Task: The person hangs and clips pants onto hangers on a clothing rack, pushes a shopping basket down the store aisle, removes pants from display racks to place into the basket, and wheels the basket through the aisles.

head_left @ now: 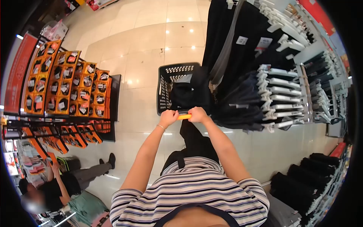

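Both my hands are closed round the yellow handle of a dark shopping basket. My left hand grips its left end, with a thin bracelet on the wrist. On the right end sits my right hand, a short stretch of yellow showing between the two. The basket has perforated sides and stands out in front of my legs. Black clothing lies in it, with a small grey-white piece near its far side. Hanging dark garments touch or overlap the basket's right side.
Racks of dark trousers on white hangers stand close on the right. Orange display boxes fill a shelf on the left. A person in black is at the lower left, reaching to that shelf. Folded black clothes lie at the lower right.
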### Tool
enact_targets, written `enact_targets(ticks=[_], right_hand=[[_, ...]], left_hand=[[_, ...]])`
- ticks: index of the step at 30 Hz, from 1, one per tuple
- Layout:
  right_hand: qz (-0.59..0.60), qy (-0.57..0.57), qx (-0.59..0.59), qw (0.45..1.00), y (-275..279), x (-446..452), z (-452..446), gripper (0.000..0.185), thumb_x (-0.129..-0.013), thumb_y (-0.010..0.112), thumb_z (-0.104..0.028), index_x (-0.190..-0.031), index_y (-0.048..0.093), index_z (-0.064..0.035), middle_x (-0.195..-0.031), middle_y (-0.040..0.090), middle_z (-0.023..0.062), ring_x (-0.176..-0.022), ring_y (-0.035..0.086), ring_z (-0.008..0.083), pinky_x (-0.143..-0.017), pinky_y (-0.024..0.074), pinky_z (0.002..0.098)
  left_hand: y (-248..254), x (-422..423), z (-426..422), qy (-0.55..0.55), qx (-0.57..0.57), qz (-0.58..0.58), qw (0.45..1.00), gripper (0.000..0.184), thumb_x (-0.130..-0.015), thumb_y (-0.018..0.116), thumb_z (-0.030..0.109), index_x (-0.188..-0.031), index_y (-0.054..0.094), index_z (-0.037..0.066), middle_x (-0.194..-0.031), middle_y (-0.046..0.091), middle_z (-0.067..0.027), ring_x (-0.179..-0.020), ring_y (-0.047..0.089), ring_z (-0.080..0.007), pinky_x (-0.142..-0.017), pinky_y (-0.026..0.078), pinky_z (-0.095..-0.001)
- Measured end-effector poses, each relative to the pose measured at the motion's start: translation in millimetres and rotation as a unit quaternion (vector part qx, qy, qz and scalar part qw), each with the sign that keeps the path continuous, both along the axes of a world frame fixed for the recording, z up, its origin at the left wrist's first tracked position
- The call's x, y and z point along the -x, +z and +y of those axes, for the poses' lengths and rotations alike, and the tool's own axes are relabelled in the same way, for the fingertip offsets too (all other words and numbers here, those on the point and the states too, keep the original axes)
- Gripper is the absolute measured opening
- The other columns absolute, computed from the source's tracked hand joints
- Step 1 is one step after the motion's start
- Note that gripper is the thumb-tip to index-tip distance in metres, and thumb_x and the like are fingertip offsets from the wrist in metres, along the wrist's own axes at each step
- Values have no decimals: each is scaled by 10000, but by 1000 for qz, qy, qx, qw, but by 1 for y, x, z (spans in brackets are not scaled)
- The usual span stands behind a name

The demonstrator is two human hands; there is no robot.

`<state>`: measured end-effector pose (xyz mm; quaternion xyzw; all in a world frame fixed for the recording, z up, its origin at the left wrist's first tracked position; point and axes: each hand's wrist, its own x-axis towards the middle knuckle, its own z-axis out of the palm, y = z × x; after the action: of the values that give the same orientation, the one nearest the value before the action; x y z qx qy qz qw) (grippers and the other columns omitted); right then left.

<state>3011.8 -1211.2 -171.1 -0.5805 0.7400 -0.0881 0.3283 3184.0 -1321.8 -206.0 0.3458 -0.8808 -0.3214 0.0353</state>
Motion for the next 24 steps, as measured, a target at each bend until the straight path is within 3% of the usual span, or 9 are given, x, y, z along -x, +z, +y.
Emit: enact_targets(ticks=[6,10,13,14,17,24], right_hand=[[-6,-16,-9,1000,-6,61,-88,244,-553,620,-208,-765,682,-103,-740,646,135,-731,636,308,-685,513,385],[10,-57,-7,998,-19,107,-141,244,-540,621,-203,-761,670,-110,-759,653,123,-755,640,297,-695,510,382],[-1,-81,9,997,-34,119,-171,244,-534,624,-203,-760,662,-117,-766,656,115,-767,641,291,-694,508,384],[-1,-93,20,995,-36,130,-182,244,-533,625,-203,-759,660,-119,-768,657,113,-770,641,289,-694,507,385],[-7,-96,10,995,-43,161,-221,237,-545,633,-215,-759,651,-116,-756,648,112,-759,630,289,-674,497,387],[-19,-162,14,986,-68,225,-318,237,-532,642,-227,-739,645,-112,-751,647,112,-751,629,294,-666,500,390]], left_hand=[[-9,64,-86,8,27,-29,999,406,-838,463,344,-643,668,53,-572,589,-164,-572,604,-335,-552,483,-421],[-17,121,-124,25,161,-100,982,432,-882,419,294,-616,643,38,-547,589,-156,-491,584,-317,-505,424,-446],[-26,142,-148,105,218,-21,970,474,-863,418,298,-524,627,39,-513,578,-144,-461,555,-334,-594,384,-448],[-31,152,-163,101,174,-42,979,462,-849,435,306,-529,633,37,-509,573,-146,-468,558,-328,-590,403,-446],[-34,184,-206,99,176,-69,977,464,-859,422,307,-556,645,36,-505,573,-144,-449,562,-330,-495,434,-429],[-51,261,-321,22,199,-31,979,438,-844,458,273,-516,621,33,-510,570,-167,-461,580,-313,-465,448,-402]])
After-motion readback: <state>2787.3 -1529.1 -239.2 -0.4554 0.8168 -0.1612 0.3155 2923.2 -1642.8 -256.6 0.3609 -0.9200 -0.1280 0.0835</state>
